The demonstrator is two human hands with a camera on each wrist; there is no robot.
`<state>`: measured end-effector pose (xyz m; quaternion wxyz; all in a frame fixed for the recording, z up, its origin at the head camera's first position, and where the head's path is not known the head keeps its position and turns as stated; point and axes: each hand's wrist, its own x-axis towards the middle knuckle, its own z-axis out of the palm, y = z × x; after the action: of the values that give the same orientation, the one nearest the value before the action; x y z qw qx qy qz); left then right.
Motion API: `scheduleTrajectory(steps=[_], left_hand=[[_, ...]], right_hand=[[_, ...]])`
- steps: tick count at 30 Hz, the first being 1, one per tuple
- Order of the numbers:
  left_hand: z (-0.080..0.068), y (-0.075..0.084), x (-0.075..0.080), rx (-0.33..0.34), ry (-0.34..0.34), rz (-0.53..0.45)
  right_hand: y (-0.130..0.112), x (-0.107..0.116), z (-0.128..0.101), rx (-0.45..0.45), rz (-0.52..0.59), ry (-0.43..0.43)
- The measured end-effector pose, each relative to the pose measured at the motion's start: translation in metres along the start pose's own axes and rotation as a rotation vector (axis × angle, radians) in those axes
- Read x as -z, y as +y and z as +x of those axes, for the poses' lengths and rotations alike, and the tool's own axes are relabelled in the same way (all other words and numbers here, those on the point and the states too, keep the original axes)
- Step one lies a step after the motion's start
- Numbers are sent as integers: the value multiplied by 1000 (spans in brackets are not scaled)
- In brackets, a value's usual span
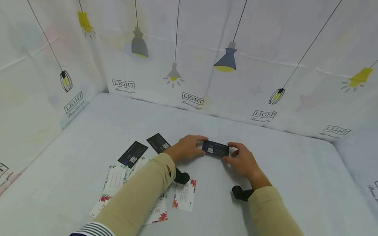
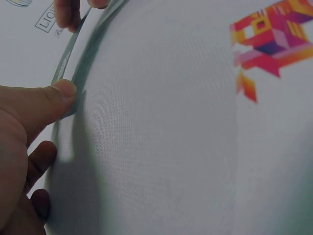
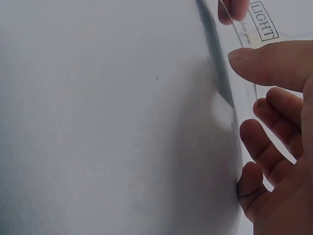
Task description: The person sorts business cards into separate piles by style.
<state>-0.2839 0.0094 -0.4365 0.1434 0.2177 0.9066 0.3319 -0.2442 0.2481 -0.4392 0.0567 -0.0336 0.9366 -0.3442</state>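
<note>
A dark business card [image 1: 216, 149] with a small white QR code is held by its two short ends between my hands, over the white table. My left hand [image 1: 188, 148] pinches its left end, thumb at the near edge and fingers at the far edge. My right hand [image 1: 243, 161] grips the right end the same way. In the left wrist view my left hand [image 2: 22, 122] has its thumb on the card's edge. The right wrist view shows my right hand [image 3: 283, 132] at the card, seen nearly edge-on.
Two more dark cards [image 1: 133, 154] lie to the left. Nearer me are several white cards with floral or red prints, one of them [image 1: 184, 195] apart from the others, some partly hidden by my left sleeve [image 1: 138, 199]. A lamp-printed white cloth [image 1: 192, 77] hangs behind the table [image 1: 299, 172].
</note>
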Motion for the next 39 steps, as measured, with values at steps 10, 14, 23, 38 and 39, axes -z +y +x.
scheduleTrajectory(steps=[10, 14, 23, 38, 39], left_hand=[[5, 0, -3, 37, 11, 65], [8, -1, -5, 48, 17, 114], [12, 0, -7, 65, 25, 130], [13, 0, -9, 68, 32, 144], [13, 0, -9, 68, 33, 145]], right_hand=[[-4, -1, 3, -46, -5, -11], [-6, -1, 5, -57, -5, -22], [-8, -1, 5, -87, -8, -38], [-8, -1, 8, -98, -31, -29], [-7, -1, 8, -97, -34, -28]])
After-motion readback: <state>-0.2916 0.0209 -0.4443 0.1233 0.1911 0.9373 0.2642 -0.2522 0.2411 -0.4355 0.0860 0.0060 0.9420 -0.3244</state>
